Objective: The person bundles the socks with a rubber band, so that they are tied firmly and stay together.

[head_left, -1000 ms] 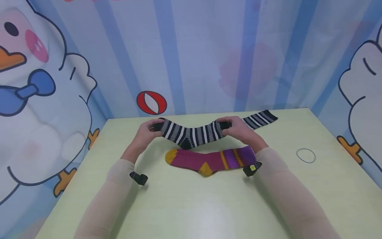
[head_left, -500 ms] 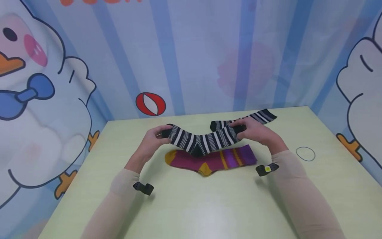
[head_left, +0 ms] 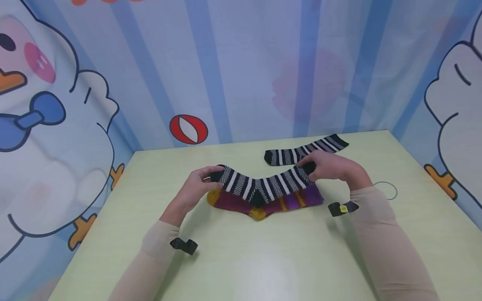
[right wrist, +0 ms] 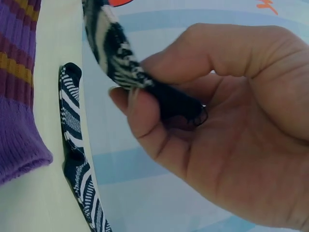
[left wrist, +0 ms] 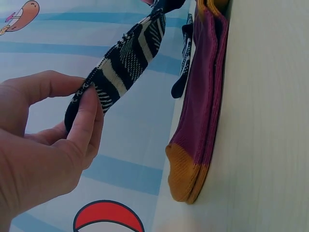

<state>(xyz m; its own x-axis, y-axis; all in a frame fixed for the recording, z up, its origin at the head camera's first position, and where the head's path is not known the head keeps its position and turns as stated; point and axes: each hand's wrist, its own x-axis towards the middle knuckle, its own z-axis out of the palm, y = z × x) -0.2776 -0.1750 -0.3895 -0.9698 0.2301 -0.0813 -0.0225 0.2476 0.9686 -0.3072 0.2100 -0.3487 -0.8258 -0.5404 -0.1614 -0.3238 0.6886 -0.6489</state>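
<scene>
A black-and-white striped sock [head_left: 241,184] is stretched between my two hands, its dark heel sagging in the middle. My left hand [head_left: 193,189] pinches the dark toe end; in the left wrist view thumb and fingers close on its edge. At the other end my right hand [head_left: 331,167] grips the dark cuff, which the right wrist view shows between thumb and fingers. Behind and below the held sock, overlapped by it in the head view, lies a maroon and purple sock [head_left: 233,203] with mustard toe, heel and stripes; the left wrist view shows two layers stacked.
A second striped sock [head_left: 286,156] lies at the back of the pale table [head_left: 263,259], close behind my right hand. A thin ring [head_left: 394,190] lies to the right, partly hidden by my right wrist. A printed curtain [head_left: 248,75] stands behind the table.
Both hands have brought the striped sock toward me and rightward, from the back of the table to over the maroon sock. The other striped sock now shows more fully.
</scene>
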